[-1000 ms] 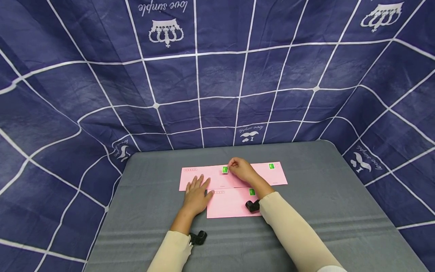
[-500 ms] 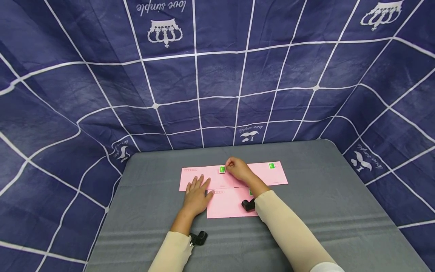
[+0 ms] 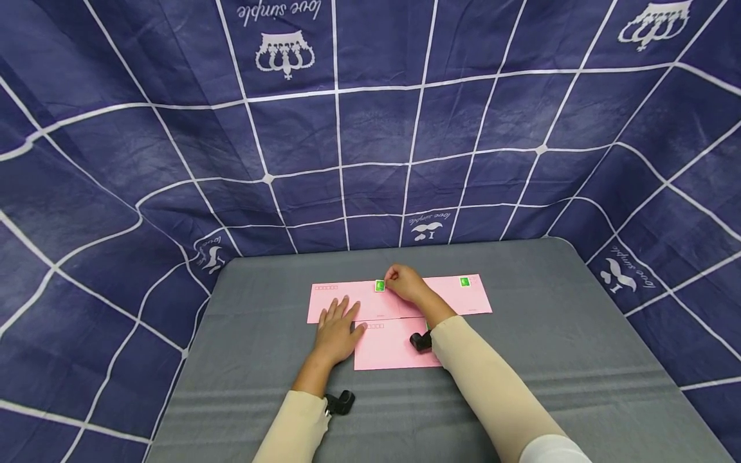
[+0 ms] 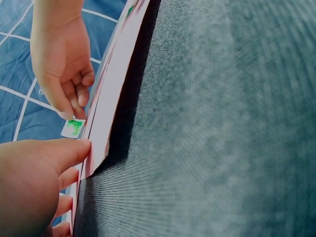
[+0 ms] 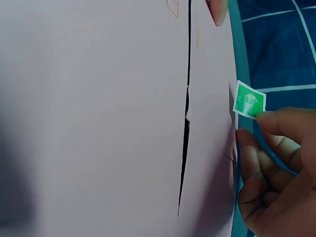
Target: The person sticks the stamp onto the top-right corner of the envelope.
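Note:
My right hand (image 3: 407, 283) pinches a green postage stamp (image 5: 249, 100) with a white edge by its corner. In the head view the stamp lies over the upper right part of the back left pink envelope (image 3: 373, 305); the right wrist view shows it tilted up at the envelope's edge. My left hand (image 3: 336, 331) rests with spread fingers on that envelope's lower left, its thumb (image 4: 74, 150) at the front envelope's (image 3: 388, 350) corner. A third pink envelope (image 3: 457, 299) lies back right, partly behind my right hand, and bears a green stamp (image 3: 465, 281).
The three envelopes lie close together on a grey cloth-covered table (image 3: 260, 360). A dark blue curtain (image 3: 370, 135) with white grid lines stands behind and at both sides. My right sleeve (image 3: 492, 379) covers the right part of the front envelope and most of its stamp.
My right hand has moved slightly left with the stamp, which now sits a little higher and nearer the envelope's top edge. The left hand stays in place.

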The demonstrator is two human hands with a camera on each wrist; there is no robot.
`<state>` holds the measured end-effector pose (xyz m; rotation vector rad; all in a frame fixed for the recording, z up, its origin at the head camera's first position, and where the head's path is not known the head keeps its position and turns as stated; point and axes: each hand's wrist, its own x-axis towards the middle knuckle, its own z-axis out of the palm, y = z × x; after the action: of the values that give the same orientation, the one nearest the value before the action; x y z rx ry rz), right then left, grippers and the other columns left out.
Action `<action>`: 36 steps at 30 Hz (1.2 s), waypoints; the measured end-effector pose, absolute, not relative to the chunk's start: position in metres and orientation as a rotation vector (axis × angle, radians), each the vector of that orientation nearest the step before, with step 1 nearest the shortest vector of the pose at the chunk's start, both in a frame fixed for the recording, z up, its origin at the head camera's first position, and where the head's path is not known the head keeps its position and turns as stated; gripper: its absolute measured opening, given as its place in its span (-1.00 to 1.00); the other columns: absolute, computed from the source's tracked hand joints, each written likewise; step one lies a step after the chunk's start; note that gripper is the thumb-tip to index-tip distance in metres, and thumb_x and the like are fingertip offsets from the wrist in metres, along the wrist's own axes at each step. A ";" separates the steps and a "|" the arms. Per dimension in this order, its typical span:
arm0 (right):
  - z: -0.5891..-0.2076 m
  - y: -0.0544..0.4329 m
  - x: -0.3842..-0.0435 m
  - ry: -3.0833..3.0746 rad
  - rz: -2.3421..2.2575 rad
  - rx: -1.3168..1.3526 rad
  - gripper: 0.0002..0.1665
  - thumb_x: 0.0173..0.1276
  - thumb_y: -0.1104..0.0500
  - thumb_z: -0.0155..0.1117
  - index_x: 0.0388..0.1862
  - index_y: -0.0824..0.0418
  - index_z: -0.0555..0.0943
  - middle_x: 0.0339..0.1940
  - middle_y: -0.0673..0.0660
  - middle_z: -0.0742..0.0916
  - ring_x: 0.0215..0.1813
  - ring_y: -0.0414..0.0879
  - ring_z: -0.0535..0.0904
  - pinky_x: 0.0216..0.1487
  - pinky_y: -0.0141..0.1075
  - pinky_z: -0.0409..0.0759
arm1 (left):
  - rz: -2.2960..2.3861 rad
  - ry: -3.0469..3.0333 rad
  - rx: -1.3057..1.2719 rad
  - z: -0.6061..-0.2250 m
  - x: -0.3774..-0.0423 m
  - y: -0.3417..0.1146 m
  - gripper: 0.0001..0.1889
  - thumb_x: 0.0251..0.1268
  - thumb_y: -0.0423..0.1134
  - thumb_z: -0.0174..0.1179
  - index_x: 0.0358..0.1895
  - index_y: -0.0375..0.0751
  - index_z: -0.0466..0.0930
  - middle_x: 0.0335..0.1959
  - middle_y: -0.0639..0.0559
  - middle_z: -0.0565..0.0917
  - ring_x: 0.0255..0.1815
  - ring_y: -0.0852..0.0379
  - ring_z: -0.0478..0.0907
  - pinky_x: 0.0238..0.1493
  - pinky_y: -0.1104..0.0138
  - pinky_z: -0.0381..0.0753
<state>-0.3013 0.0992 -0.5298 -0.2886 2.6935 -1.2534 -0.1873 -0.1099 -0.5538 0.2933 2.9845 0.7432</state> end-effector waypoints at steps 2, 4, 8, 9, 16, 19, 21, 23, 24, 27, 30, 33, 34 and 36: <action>-0.530 0.098 -0.303 2.705 -1.236 -0.284 -0.95 0.33 0.25 0.27 -0.31 0.22 0.63 -0.40 0.05 0.66 -0.34 -0.16 0.51 -0.25 -0.40 0.44 | 0.749 2.980 0.294 -0.553 -0.187 -0.110 -0.39 0.47 0.04 0.12 0.51 -0.07 0.36 0.62 -0.20 0.19 0.67 -0.27 -0.03 0.60 -0.25 -0.12; -0.530 0.097 -0.304 2.722 -1.211 -0.280 -0.96 0.31 0.25 0.28 -0.32 0.22 0.63 -0.41 0.04 0.66 -0.35 -0.17 0.51 -0.27 -0.42 0.43 | 0.756 2.978 0.297 -0.553 -0.187 -0.110 -0.39 0.47 0.04 0.12 0.50 -0.07 0.36 0.62 -0.20 0.20 0.67 -0.27 -0.03 0.60 -0.26 -0.12; -0.530 0.095 -0.306 2.743 -1.182 -0.263 -0.97 0.27 0.25 0.30 -0.35 0.21 0.64 -0.45 0.03 0.66 -0.36 -0.17 0.50 -0.30 -0.42 0.43 | 0.769 2.986 0.308 -0.553 -0.188 -0.111 -0.40 0.47 0.02 0.13 0.49 -0.10 0.38 0.60 -0.22 0.22 0.66 -0.30 0.00 0.58 -0.27 -0.09; -0.530 0.095 -0.307 2.738 -1.189 -0.255 -0.96 0.27 0.26 0.31 -0.35 0.22 0.64 -0.45 0.04 0.66 -0.36 -0.16 0.50 -0.30 -0.42 0.43 | 0.769 2.988 0.309 -0.553 -0.188 -0.111 -0.40 0.47 0.02 0.13 0.49 -0.10 0.38 0.60 -0.22 0.22 0.66 -0.30 0.00 0.58 -0.27 -0.09; -0.529 0.093 -0.309 2.732 -1.184 -0.247 -0.96 0.26 0.26 0.31 -0.36 0.24 0.65 -0.46 0.05 0.65 -0.37 -0.14 0.50 -0.30 -0.41 0.44 | 0.767 2.989 0.312 -0.552 -0.187 -0.111 -0.40 0.47 0.03 0.11 0.50 -0.09 0.37 0.61 -0.22 0.21 0.66 -0.29 -0.01 0.60 -0.25 -0.10; -0.531 0.093 -0.309 2.742 -1.166 -0.254 -0.95 0.25 0.25 0.31 -0.36 0.24 0.65 -0.46 0.05 0.66 -0.37 -0.13 0.51 -0.28 -0.39 0.45 | 0.769 2.984 0.309 -0.551 -0.187 -0.111 -0.39 0.47 0.04 0.12 0.50 -0.08 0.37 0.61 -0.21 0.21 0.67 -0.28 -0.01 0.60 -0.25 -0.11; -0.532 0.092 -0.309 2.752 -1.149 -0.255 -0.95 0.24 0.24 0.31 -0.37 0.22 0.65 -0.46 0.05 0.66 -0.36 -0.12 0.52 -0.27 -0.38 0.45 | 0.767 2.979 0.306 -0.551 -0.186 -0.111 -0.39 0.48 0.05 0.11 0.50 -0.08 0.37 0.62 -0.20 0.20 0.67 -0.27 -0.02 0.60 -0.24 -0.11; -0.533 0.092 -0.310 2.760 -1.129 -0.254 -0.95 0.24 0.24 0.30 -0.37 0.21 0.65 -0.47 0.05 0.65 -0.36 -0.11 0.52 -0.28 -0.37 0.45 | 0.765 2.976 0.304 -0.552 -0.186 -0.111 -0.40 0.48 0.04 0.11 0.50 -0.08 0.37 0.62 -0.20 0.20 0.67 -0.27 -0.02 0.60 -0.24 -0.12; -0.534 0.092 -0.310 2.761 -1.119 -0.252 -0.96 0.24 0.24 0.30 -0.37 0.21 0.65 -0.47 0.04 0.65 -0.36 -0.11 0.52 -0.28 -0.36 0.45 | 0.765 2.976 0.304 -0.552 -0.186 -0.111 -0.40 0.47 0.03 0.12 0.50 -0.08 0.37 0.62 -0.20 0.20 0.67 -0.27 -0.02 0.60 -0.25 -0.11; -0.535 0.092 -0.311 2.770 -1.094 -0.249 -0.96 0.25 0.24 0.28 -0.38 0.19 0.65 -0.48 0.03 0.63 -0.36 -0.11 0.51 -0.28 -0.36 0.44 | 0.770 2.971 0.303 -0.553 -0.186 -0.111 -0.40 0.47 0.02 0.12 0.50 -0.08 0.37 0.62 -0.20 0.19 0.67 -0.27 -0.03 0.60 -0.24 -0.12; -0.535 0.091 -0.312 2.772 -1.085 -0.252 -0.96 0.26 0.25 0.28 -0.38 0.20 0.65 -0.48 0.03 0.63 -0.35 -0.10 0.51 -0.27 -0.36 0.44 | 0.770 2.973 0.302 -0.553 -0.186 -0.111 -0.40 0.47 0.03 0.12 0.50 -0.07 0.37 0.62 -0.20 0.20 0.67 -0.26 -0.03 0.60 -0.24 -0.12; -0.534 0.091 -0.313 2.783 -1.063 -0.258 -0.95 0.26 0.25 0.29 -0.39 0.20 0.65 -0.49 0.02 0.62 -0.35 -0.10 0.50 -0.26 -0.36 0.44 | 0.767 2.974 0.302 -0.552 -0.186 -0.111 -0.40 0.48 0.05 0.11 0.50 -0.06 0.36 0.62 -0.19 0.19 0.68 -0.26 -0.04 0.61 -0.24 -0.12; -0.534 0.091 -0.313 2.786 -1.058 -0.258 -0.95 0.26 0.25 0.29 -0.39 0.21 0.65 -0.49 0.02 0.62 -0.35 -0.10 0.50 -0.27 -0.36 0.43 | 0.769 2.976 0.303 -0.552 -0.186 -0.111 -0.40 0.48 0.05 0.10 0.50 -0.06 0.36 0.62 -0.19 0.19 0.68 -0.26 -0.03 0.61 -0.24 -0.12; -0.534 0.091 -0.313 2.792 -1.050 -0.258 -0.94 0.25 0.24 0.30 -0.41 0.21 0.64 -0.50 0.01 0.62 -0.36 -0.11 0.50 -0.28 -0.36 0.43 | 0.772 2.976 0.303 -0.552 -0.186 -0.111 -0.40 0.48 0.04 0.11 0.50 -0.07 0.37 0.62 -0.19 0.19 0.67 -0.26 -0.03 0.60 -0.24 -0.12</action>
<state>-0.3131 0.0907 -0.5338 -0.2578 2.7919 -1.0504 -0.1860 -0.1109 -0.5515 0.3028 2.9758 0.7723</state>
